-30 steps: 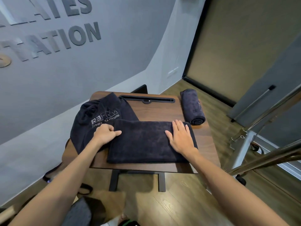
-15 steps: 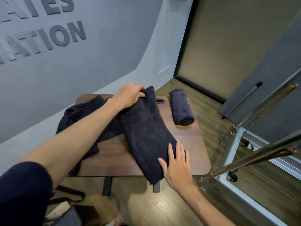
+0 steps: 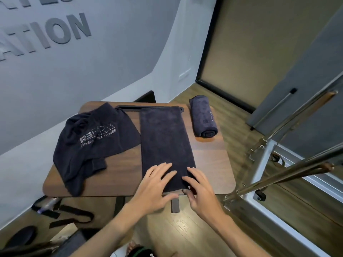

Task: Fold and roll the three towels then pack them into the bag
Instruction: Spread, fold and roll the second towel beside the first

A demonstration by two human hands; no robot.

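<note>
A small wooden table (image 3: 209, 160) stood mid-frame against a grey wall with raised lettering. A folded dark towel (image 3: 165, 138) lay lengthwise down its centre. At the lower centre, the left hand (image 3: 154, 186) and right hand (image 3: 200, 190) both rested on the towel's near end with fingers spread and relaxed, gripping nothing. A rolled towel (image 3: 203, 115) sat upper right; a crumpled printed towel (image 3: 92, 141) lay left

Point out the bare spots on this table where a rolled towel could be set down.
Bare wood shows right of the folded towel, below the rolled towel, out to the table edge. A narrower patch lies between the folded towel and the crumpled towel. The near edge is crowded by both hands.
</note>
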